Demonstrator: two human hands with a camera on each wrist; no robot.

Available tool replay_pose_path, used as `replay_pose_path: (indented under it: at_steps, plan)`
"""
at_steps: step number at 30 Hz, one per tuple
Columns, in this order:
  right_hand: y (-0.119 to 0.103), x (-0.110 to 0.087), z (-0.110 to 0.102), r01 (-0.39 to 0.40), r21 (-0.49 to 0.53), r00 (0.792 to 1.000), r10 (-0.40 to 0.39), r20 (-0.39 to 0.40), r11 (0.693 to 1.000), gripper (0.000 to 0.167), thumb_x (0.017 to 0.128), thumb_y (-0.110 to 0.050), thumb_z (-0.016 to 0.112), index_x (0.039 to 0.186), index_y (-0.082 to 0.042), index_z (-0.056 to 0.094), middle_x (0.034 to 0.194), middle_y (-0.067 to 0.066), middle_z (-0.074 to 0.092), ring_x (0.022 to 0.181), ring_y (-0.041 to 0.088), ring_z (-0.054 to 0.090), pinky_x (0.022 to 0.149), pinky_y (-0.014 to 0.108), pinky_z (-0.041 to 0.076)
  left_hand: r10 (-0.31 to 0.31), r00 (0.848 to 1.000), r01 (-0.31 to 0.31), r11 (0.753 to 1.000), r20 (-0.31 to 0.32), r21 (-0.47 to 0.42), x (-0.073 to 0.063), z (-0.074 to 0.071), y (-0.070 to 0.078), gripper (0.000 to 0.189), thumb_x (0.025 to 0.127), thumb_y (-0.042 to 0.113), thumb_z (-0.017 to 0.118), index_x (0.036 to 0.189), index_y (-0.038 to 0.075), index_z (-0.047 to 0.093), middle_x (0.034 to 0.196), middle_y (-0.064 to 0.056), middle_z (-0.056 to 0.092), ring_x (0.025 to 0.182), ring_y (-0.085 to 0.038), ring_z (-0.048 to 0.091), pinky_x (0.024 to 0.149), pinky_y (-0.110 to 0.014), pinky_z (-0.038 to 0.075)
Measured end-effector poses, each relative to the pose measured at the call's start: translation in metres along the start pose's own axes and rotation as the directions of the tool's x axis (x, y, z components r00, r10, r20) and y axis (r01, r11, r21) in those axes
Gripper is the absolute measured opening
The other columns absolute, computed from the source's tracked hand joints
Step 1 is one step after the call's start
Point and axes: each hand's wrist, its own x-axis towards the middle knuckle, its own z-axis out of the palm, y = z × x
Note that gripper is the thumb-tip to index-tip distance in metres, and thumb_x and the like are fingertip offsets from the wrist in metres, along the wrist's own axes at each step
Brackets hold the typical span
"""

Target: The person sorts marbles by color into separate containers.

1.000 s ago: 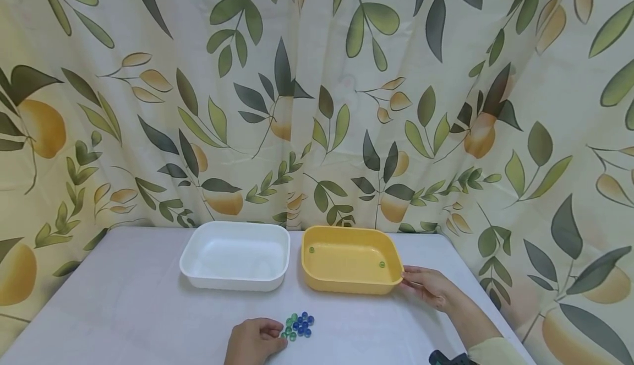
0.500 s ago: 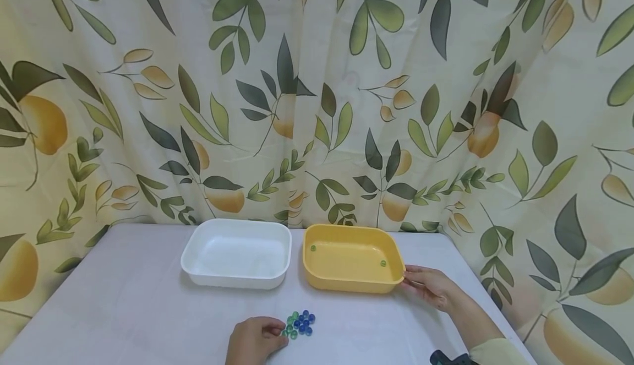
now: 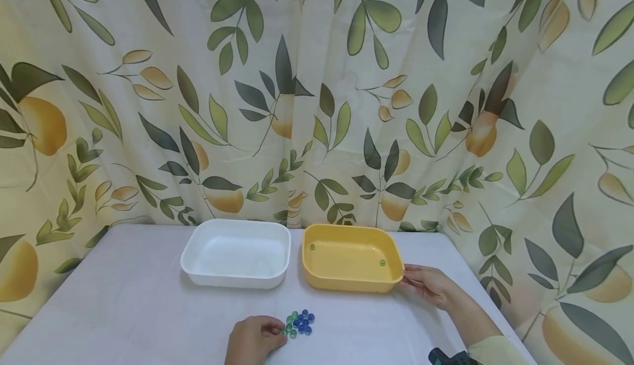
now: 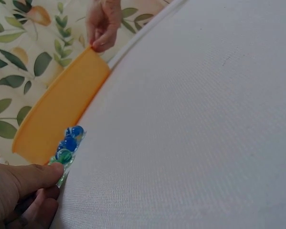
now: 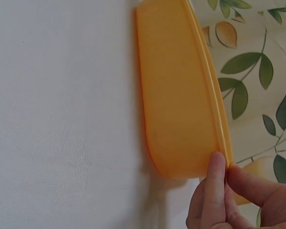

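Observation:
In the head view, a cluster of green marbles (image 3: 289, 326) and blue marbles (image 3: 304, 322) lies on the table in front of two trays. My left hand (image 3: 253, 338) rests at the cluster's left edge, thumb and index fingertips on either side of a green marble there. The left wrist view shows the thumb tip against the green glass, partly hiding it. My right hand (image 3: 430, 287) pinches the right front corner of the yellow tray (image 3: 346, 285), thumb at the rim and fingers against the outer wall. Two green marbles (image 3: 382, 262) sit apart inside that tray.
A white tray (image 3: 235, 280) stands left of the yellow one. The table has a white cloth (image 3: 148, 310), and a leaf-and-fruit patterned curtain (image 3: 317, 178) hangs behind it. A black device (image 3: 451, 357) shows by the right wrist at the bottom edge.
Both hands, the trays and the marbles keep their places; only the head view shifts very slightly.

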Motion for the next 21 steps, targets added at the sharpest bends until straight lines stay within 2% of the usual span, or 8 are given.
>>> replay_pose_path:
  at_steps: [4, 10, 16, 21]
  plan:
    - [0.001, 0.001, 0.001, -0.001, -0.007, 1.0, 0.001, -0.013, 1.0, 0.061, 0.097, -0.003, 0.058, 0.149, 0.01, 0.027, 0.118, 0.018, 0.063, 0.091, 0.017, 0.07, 0.095, 0.031, 0.054, 0.021, 1.0, -0.021, 1.0, -0.002, 0.008, 0.0, 0.0, -0.003, 0.016, 0.074, 0.02, 0.085, 0.087, 0.02, 0.076, 0.072, 0.01, 0.065, 0.07, -0.008, 0.059, 0.069, -0.036, 0.051]
    - [0.001, 0.004, 0.0, -0.001, -0.015, 1.0, 0.001, -0.022, 1.0, 0.061, 0.098, -0.006, 0.059, 0.149, 0.008, 0.028, 0.121, 0.019, 0.062, 0.091, 0.016, 0.07, 0.095, 0.031, 0.054, 0.013, 1.0, -0.012, 0.998, 0.006, -0.056, 0.003, 0.0, -0.004, 0.015, 0.075, 0.022, 0.083, 0.088, 0.019, 0.076, 0.073, 0.01, 0.067, 0.072, -0.008, 0.061, 0.072, -0.038, 0.052]
    - [0.004, 0.002, -0.001, -0.001, 0.004, 1.0, 0.001, -0.011, 1.0, 0.063, 0.097, -0.005, 0.06, 0.15, 0.009, 0.027, 0.126, 0.021, 0.06, 0.098, 0.019, 0.069, 0.098, 0.032, 0.053, 0.035, 0.998, -0.029, 0.995, 0.059, -0.099, 0.003, -0.008, -0.01, 0.018, 0.078, 0.027, 0.082, 0.092, 0.017, 0.077, 0.077, 0.008, 0.07, 0.076, -0.01, 0.063, 0.072, -0.038, 0.055]
    - [0.003, 0.001, 0.0, 0.002, 0.035, 1.0, -0.002, -0.007, 0.999, 0.063, 0.098, -0.006, 0.06, 0.15, 0.007, 0.027, 0.121, 0.016, 0.062, 0.1, 0.02, 0.069, 0.101, 0.033, 0.051, 0.035, 0.995, -0.021, 0.99, 0.094, -0.139, 0.008, -0.013, -0.015, 0.024, 0.079, 0.033, 0.081, 0.096, 0.016, 0.077, 0.081, 0.007, 0.072, 0.078, -0.01, 0.065, 0.073, -0.037, 0.057]
